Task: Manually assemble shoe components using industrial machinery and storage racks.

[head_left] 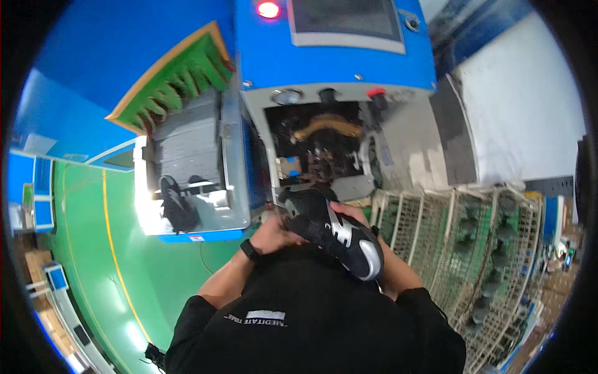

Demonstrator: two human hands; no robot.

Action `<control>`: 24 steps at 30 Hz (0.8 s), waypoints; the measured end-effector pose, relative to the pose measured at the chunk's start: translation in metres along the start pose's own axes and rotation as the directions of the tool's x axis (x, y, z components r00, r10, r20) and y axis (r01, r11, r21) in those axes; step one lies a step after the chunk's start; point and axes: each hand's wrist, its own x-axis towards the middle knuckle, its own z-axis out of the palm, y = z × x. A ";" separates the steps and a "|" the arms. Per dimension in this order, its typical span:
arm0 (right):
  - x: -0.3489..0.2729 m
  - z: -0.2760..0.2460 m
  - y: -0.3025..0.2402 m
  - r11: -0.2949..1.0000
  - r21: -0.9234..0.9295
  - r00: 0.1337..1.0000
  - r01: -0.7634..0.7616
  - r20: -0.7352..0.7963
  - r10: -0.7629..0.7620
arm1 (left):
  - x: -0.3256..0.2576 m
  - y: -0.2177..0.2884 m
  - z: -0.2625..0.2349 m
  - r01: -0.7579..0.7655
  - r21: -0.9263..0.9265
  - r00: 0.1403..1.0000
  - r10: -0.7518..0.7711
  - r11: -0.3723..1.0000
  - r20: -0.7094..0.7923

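- Holding a black and silver shoe (336, 234) in both hands, close to the chest, just in front of the opening of a blue machine (333, 56). The shoe lies at a slant, one end up near the machine opening, the other end down toward the person's right forearm.
- Left hand (274, 232) grips the upper end of the shoe, fingers curled against its black side. A dark band (250, 250) sits on the left wrist.
- Right hand (356, 215) lies along the far side of the shoe and is mostly hidden behind it; fingers show past the upper edge, pressed to the shoe. How tightly it closes cannot be told.
- Both forearms come up from the lower edge out of a black shirt (311, 318).
- The machine opening (317, 146) is dark, with a curved brownish part inside. A red lamp (268, 9) glows at the top of the machine, beside a grey screen panel (346, 22). A red knob (375, 93) sits just above the opening on its right.
- To the left, a grey belt (190, 140) runs out from under green fringed flaps (187, 78). Another dark shoe (177, 209) lies on the bright tray at the belt's near end, well apart from the hands.
- To the right stands a rack of wire-mesh shelves (479, 249) with dark items in it, too small to tell.
- Green floor (93, 249) with a yellow line (115, 249) on the left.
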 end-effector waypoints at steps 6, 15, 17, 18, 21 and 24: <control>-0.026 -0.024 -0.011 0.932 0.249 0.964 0.265 -0.084 -0.252 | 0.011 0.034 0.035 -0.016 -0.050 0.991 0.022 0.999 0.129; 0.001 -0.006 -0.092 -0.084 -0.990 0.465 0.113 0.128 -0.876 | 0.036 0.003 0.012 0.086 -0.433 0.949 -0.206 0.897 -0.239; 0.013 0.024 -0.101 0.046 -0.965 0.559 -0.259 -0.188 -0.808 | 0.054 -0.008 0.006 0.073 -0.460 0.936 -0.220 0.885 -0.276; 0.031 0.024 -0.099 -0.156 -0.916 0.506 -0.369 -0.058 -0.861 | 0.062 -0.011 0.000 0.060 -0.472 0.922 -0.231 0.879 -0.312; 0.057 0.027 -0.094 -0.264 -0.806 0.547 -0.531 -0.087 -0.833 | 0.075 -0.030 -0.012 0.061 -0.499 0.914 -0.250 0.864 -0.321; 0.072 0.037 -0.090 -0.135 -0.850 0.537 -0.510 -0.191 -0.822 | 0.080 -0.039 -0.026 0.042 -0.546 0.931 -0.231 0.837 -0.282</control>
